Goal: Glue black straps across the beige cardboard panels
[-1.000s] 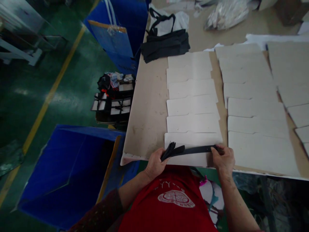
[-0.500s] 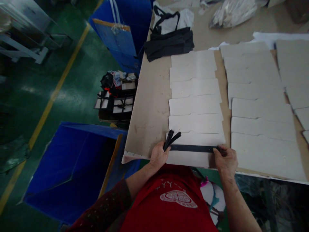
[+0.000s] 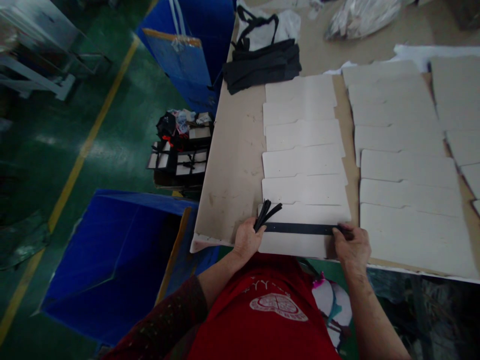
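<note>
A flat black strip (image 3: 300, 228) lies straight across the nearest pale card sheet (image 3: 296, 244), close to the table's front edge. My left hand (image 3: 248, 237) is closed round a bundle of black strips (image 3: 265, 215), whose ends fan out above the fingers; it also presses the left end of the flat strip. At the other end, my right hand (image 3: 352, 245) pinches the strip between thumb and fingers, its fingertips partly hidden. More pale sheets overlap in a column (image 3: 303, 162) running away from me.
Further columns of overlapping sheets (image 3: 408, 195) cover the table's right side. Black folded fabric (image 3: 262, 67) lies at the far left of the table, near a plastic bag (image 3: 363, 19). Blue bins (image 3: 93, 270) and a box of tied bundles (image 3: 180, 155) stand on the floor to the left.
Both hands and the black strip hold almost the same place. The view has shifted very slightly; nothing has been let go.
</note>
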A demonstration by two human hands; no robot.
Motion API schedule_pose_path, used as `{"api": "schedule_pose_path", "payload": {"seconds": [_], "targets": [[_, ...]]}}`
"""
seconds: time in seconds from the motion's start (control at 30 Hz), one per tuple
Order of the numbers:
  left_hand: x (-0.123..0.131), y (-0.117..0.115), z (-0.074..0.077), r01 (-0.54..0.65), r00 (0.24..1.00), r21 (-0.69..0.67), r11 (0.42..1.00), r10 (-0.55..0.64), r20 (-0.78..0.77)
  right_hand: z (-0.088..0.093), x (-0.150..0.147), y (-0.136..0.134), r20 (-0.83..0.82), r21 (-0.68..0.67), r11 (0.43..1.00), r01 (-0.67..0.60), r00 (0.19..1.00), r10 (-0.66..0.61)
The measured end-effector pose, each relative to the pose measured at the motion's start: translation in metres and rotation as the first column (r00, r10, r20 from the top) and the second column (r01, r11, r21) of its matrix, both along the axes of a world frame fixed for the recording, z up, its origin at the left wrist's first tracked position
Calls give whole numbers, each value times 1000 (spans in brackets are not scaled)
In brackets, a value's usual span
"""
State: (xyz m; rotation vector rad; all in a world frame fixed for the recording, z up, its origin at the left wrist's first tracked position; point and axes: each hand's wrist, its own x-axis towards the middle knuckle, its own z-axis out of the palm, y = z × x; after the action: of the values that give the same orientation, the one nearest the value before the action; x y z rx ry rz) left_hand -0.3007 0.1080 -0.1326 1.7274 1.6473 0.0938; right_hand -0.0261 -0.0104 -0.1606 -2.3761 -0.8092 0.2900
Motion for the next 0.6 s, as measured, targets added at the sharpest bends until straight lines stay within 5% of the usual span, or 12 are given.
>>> {"api": "schedule_pose_path", "payload": {"seconds": [0.6], "targets": [[5,-3,1,27,998,44,999,-24,-64,2,-1,1,14,17,999,-39,999,39]]}}
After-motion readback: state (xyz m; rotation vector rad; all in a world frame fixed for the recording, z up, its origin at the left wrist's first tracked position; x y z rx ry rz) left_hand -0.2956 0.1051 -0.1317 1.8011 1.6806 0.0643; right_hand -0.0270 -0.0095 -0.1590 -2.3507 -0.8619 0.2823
